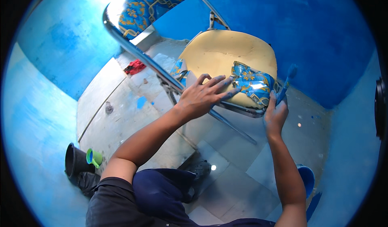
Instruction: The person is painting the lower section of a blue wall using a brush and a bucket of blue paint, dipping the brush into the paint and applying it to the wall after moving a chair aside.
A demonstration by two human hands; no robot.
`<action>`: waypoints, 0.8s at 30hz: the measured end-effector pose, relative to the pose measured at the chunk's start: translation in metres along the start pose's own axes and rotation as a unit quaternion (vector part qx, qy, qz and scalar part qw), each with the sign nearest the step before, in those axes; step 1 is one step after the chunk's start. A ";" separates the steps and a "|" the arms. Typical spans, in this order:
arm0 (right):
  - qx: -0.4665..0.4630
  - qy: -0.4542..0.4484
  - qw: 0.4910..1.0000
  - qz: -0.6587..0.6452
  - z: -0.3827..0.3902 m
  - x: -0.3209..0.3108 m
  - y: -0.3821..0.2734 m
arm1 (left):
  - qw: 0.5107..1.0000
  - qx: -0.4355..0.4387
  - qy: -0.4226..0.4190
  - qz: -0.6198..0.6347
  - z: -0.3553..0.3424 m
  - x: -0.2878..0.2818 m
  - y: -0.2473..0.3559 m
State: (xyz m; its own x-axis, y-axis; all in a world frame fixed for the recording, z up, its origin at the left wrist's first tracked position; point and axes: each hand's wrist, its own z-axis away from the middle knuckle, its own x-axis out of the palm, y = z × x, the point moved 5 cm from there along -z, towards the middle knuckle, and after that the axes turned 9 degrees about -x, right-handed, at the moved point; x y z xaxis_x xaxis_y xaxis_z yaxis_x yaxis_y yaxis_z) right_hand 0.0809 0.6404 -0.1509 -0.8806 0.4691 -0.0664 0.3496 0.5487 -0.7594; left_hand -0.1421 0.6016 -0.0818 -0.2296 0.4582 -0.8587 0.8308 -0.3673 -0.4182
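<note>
A metal folding chair (139, 61) stands before me, its seat showing bare yellow foam (226, 45). Over the seat's near right part lies a piece of blue and gold patterned cover (252, 81), shiny and creased. My left hand (204, 95) rests with spread fingers on the foam's near edge, fingertips by the cover. At the seat's right corner, my right hand (277, 112) is closed around a blue paintbrush (289, 81), bristles up, its thumb near the cover's edge. The chair's backrest (135, 15) bears the same pattern. Blue paint marks my fingers.
Blue-painted walls (303, 37) enclose the space. On the tiled floor at left lie a red cloth (135, 67) and blue paint spots (141, 102). A black bucket (74, 160) with a green dipper (94, 157) stands lower left; a blue bucket (307, 178) is beside my right forearm.
</note>
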 end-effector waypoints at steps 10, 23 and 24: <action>0.052 -0.179 0.979 -0.085 -0.023 0.095 0.052 | 0.969 -0.248 -0.004 0.004 0.025 0.018 -0.026; 0.156 -0.294 0.903 -0.271 -0.010 -0.016 0.075 | 0.956 -0.282 0.001 0.083 -0.023 -0.014 0.060; 0.160 -0.280 0.912 -0.254 -0.015 -0.042 0.076 | 0.957 -0.281 0.011 0.070 -0.032 -0.016 0.069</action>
State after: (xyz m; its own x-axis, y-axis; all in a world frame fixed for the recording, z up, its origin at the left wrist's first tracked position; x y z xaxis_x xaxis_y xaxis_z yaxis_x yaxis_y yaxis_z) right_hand 0.1494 0.6721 -0.1959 -0.9593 -0.2659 0.0951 -0.1819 0.3244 -0.9283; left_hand -0.0644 0.5952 -0.0876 -0.0900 0.4550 -0.8860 0.9956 0.0633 -0.0687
